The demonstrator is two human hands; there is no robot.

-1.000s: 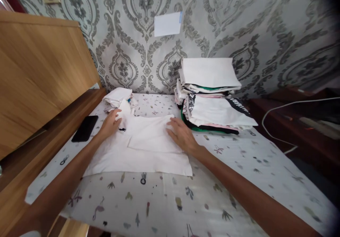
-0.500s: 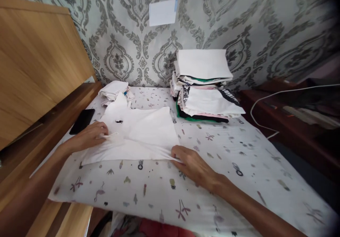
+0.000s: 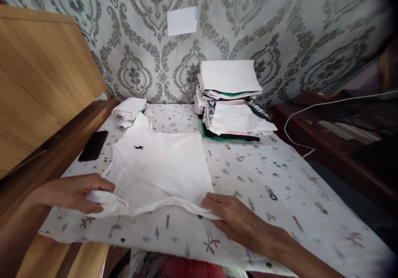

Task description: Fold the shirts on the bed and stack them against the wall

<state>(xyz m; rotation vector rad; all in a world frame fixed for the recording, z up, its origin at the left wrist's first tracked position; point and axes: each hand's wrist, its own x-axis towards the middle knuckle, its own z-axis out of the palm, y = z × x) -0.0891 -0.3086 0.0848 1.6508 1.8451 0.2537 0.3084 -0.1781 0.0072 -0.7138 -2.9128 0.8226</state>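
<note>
1. Nearest: red fabric (image 3: 191, 267) below the front edge of the cloth-covered surface (image 3: 242, 166); frame cuts it off, can't tell what it is
2. Left hand (image 3: 79, 193): fingers and thumb pinching what looks like the near sleeve of the white shirt (image 3: 168, 162); part of the grip sits behind the fabric
3. Right hand (image 3: 231, 213): fingers closed on the near hem corner; thumb mostly out of sight, so exact grip is hard to read
4. Shirt lies on the surface, between the hands and beyond them, collar toward the left, hem toward the right, small dark emblem on the chest. Progress, my read: mostly spread out, no finished fold visible, near edge rippled and not yet smooth
5. Phone (image 3: 93, 146): flat on the surface, left of the shirt, dark face up
6. Small pile (image 3: 129, 108), far left: looks folded, bit loose; shirt's far sleeve runs up to it, can't tell if they touch
7. Front stack (image 3: 239, 120), right: looks done, folded, white piece with a black lettered band on top; lettering only partly legible
8. Back stack (image 3: 230, 76), just behind: also folded; front stack hides its lower layers, no reliable count
9. Patterned wall (image 3: 161, 87) behind; dark clutter far right too dim to identify
</note>
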